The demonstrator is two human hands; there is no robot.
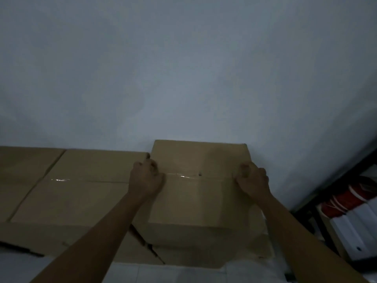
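Clasping the taped box (199, 201), perched on stacked cartons (204, 255) against the wall (183, 68), with left grip (145, 178) and right grip (253, 180) curled over its side edges; probably finishing placement, not yet releasing.

I see a dim, bluish, soft picture; glare glints off the tape (184, 176) at centre, edges bowed.

Left hand (145, 178) and right hand (252, 179) grip cardboard box (195, 199) sides
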